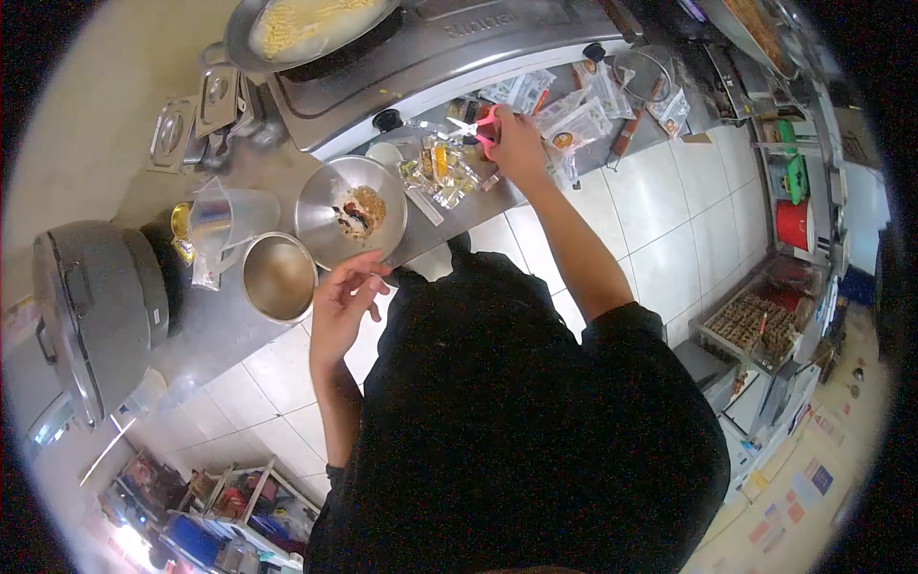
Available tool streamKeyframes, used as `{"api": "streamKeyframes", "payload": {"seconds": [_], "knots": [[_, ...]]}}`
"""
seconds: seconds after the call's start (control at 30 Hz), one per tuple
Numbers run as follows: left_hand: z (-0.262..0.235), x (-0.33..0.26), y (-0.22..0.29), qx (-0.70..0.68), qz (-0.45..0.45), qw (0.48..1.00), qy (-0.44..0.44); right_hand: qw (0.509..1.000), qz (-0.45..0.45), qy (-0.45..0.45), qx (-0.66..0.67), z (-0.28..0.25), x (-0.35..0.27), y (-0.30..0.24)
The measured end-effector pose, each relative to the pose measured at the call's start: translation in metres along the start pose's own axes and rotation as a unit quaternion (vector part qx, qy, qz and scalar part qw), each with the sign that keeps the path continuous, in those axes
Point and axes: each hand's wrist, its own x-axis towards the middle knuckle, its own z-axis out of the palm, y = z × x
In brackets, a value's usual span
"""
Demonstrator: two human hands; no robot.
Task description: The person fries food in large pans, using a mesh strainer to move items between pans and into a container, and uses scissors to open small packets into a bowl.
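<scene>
My right hand [516,148] grips pink-handled scissors [475,127] on the steel counter [239,316], beside several small opened seasoning sachets [438,172]. My left hand [344,298] hovers with fingers apart at the near rim of a steel bowl [325,206] that holds brown and dark seasoning. It holds nothing. Beside that hand, to the left, stands an empty steel cup [278,277].
A pan of pale noodles [306,24] sits on a gas stove [449,48] at the top. Clear packets [574,120] lie right of the scissors. A plastic measuring jug [225,225] and a large grey pot with lid [91,306] stand at left. White tiled floor lies below.
</scene>
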Motion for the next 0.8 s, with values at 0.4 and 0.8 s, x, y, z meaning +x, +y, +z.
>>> {"api": "streamKeyframes", "payload": {"seconds": [0.4,0.8], "knots": [[0.062,0.064,0.004,-0.136,-0.052,0.987,0.072,0.811,0.163,-0.055,0.559,-0.071,-0.019,-0.048],[0.041,0.094,0.03,-0.167,-0.019,0.985,-0.037,0.821,0.135,-0.456,0.317,-0.128,-0.101,-0.128]]}}
